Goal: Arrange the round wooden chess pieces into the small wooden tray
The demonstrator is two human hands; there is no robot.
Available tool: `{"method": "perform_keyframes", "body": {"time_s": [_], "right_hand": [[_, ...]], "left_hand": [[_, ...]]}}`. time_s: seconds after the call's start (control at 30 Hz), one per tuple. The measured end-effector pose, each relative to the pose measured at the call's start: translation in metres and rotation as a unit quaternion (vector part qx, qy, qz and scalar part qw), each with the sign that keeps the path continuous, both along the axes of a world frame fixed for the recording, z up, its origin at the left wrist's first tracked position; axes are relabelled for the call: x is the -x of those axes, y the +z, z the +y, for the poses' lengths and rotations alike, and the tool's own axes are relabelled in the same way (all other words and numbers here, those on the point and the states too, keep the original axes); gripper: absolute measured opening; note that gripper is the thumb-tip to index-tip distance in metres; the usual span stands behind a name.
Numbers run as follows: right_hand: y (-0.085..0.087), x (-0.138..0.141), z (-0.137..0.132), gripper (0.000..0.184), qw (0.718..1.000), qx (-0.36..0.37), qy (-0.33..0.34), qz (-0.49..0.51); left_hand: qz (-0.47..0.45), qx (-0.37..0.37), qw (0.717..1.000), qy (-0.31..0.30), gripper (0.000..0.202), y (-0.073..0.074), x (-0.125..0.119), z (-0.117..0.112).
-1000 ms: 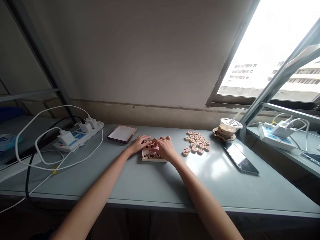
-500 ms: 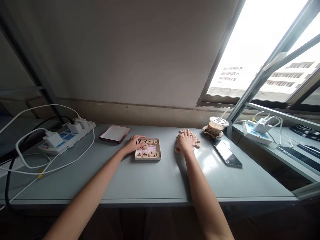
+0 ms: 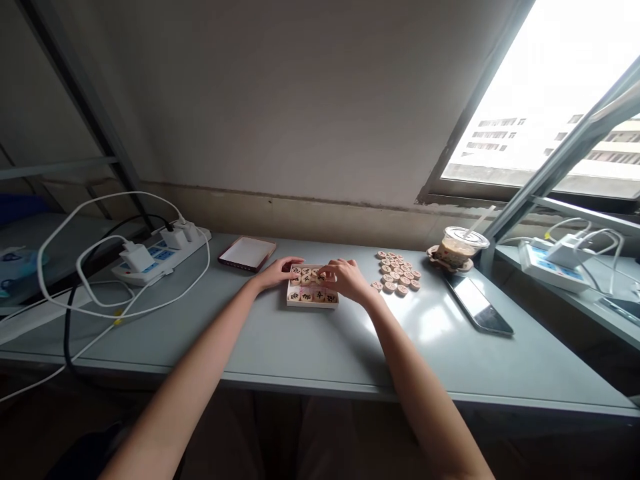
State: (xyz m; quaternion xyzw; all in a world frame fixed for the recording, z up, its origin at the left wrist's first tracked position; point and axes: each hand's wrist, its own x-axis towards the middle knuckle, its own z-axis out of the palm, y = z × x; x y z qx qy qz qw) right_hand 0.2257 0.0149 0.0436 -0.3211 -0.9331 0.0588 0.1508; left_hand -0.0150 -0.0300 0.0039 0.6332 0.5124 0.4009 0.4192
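A shallow white box [image 3: 313, 305] holds round wooden Chinese chess pieces [image 3: 306, 297] with dark characters, in rows at its front and back. At the box's left side my left hand [image 3: 278, 272] grips the edge, fingers along the back corner and thumb over the rim. My right hand [image 3: 349, 277] is over the box's right half, with thumb and fingers pinched on a Chinese chess piece [image 3: 321, 277] in the second row. The hand covers the back right corner. Several loose chess pieces [image 3: 395, 268] lie in a cluster on the table to its right.
The box lid [image 3: 247, 253] lies upturned behind my left hand. A lidded drink cup [image 3: 457, 248] with a straw stands at the back right, near a phone [image 3: 480, 303]. At left is a power strip [image 3: 163, 257] with looping white cables [image 3: 113, 316]. The table's front edge [image 3: 320, 387] is near me.
My right hand has moved left from the loose pieces to the box, with a piece in its fingers. The left hand stays at the box. The view has shifted left.
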Motion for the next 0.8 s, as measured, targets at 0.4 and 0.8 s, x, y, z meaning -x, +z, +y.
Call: {"method": "perform_keyframes", "body": {"time_s": [0.4,0.8], "right_hand": [[0.000,0.003,-0.002,0.019,1.000,-0.024,-0.011,0.008],[-0.017,-0.076,0.056,0.030,0.892,-0.056,-0.446,-0.051]], "left_hand": [[0.062,-0.028,0.997,0.029,0.046,0.000,-0.009,-0.002],[0.051,-0.006,0.998,0.038,0.048,0.001,-0.013,-0.005]]}}
